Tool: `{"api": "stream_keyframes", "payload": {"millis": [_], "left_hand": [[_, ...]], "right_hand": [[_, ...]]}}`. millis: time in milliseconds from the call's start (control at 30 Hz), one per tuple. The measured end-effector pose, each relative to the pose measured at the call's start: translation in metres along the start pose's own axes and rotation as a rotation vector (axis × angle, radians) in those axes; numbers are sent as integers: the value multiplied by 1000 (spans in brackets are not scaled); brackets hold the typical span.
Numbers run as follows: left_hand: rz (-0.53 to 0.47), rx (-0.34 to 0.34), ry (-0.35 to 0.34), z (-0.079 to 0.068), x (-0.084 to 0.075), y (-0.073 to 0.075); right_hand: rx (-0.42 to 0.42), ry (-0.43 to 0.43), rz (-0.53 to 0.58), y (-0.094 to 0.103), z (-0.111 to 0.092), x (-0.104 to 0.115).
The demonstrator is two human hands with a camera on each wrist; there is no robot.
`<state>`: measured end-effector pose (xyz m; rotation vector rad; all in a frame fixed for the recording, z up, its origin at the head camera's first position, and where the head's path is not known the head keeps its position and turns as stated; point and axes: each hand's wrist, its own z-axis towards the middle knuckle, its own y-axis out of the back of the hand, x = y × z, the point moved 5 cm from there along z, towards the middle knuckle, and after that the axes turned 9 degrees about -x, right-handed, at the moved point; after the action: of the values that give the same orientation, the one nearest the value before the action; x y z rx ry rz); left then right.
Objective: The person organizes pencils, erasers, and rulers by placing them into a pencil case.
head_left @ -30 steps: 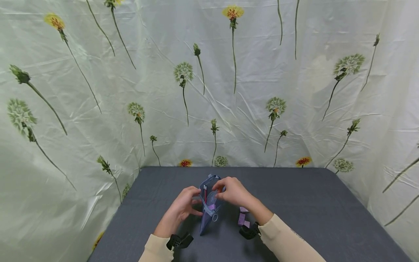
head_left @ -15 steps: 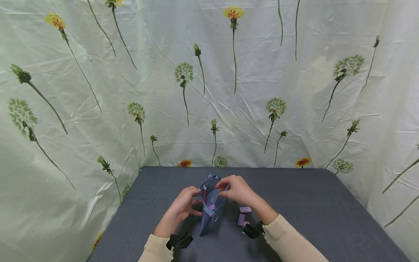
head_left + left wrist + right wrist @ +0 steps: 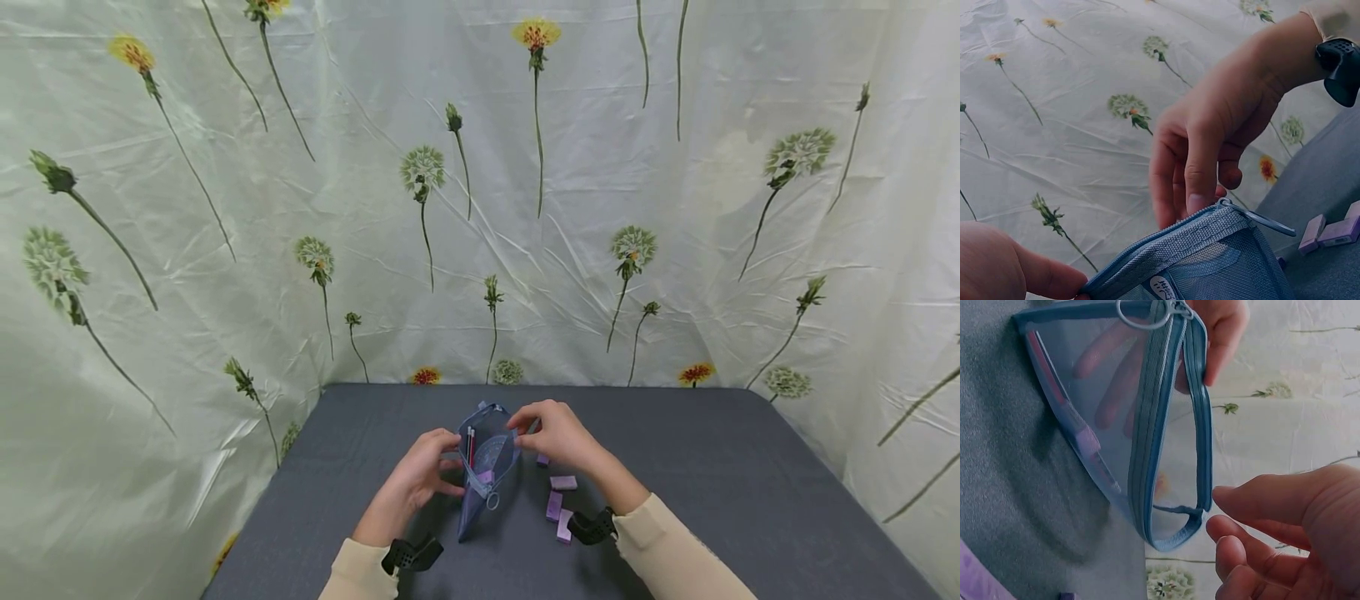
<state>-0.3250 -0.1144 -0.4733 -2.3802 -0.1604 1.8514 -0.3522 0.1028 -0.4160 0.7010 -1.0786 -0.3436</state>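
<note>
A blue mesh zipper pouch [image 3: 468,508] stands with its mouth spread wide on the dark table. My left hand [image 3: 420,467] grips its left side, pinching the rim; in the right wrist view, left fingers [image 3: 1110,406] show through the mesh. Inside lie pencils [image 3: 471,450], a clear blue protractor [image 3: 491,452] and a small purple block [image 3: 486,477]. My right hand [image 3: 551,433] is at the pouch's right rim, its fingers loosely bent with nothing between them. In the right wrist view, its thumb tip [image 3: 1225,499] is right beside the zipper edge [image 3: 1204,456].
Several small purple blocks [image 3: 562,482] lie on the dark table [image 3: 712,500] right of the pouch, below my right forearm. A ring-shaped zipper pull [image 3: 492,501] hangs at the pouch's near end. Behind the table hangs a pale dandelion-print curtain [image 3: 570,275].
My right hand has drawn back from inside the pouch to the right, to its rim. The protractor shows more fully inside. My left hand keeps its grip.
</note>
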Motion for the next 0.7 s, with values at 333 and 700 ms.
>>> {"api": "stream_keyframes", "payload": {"millis": [333,700], "left_hand": [[10,5,-8,-2,-2,0],[11,-5,-9,-2,-2,0]], "right_hand": [[-37,-22,21,9,1,-18],[-50,-33,12,10,3,-39]]}}
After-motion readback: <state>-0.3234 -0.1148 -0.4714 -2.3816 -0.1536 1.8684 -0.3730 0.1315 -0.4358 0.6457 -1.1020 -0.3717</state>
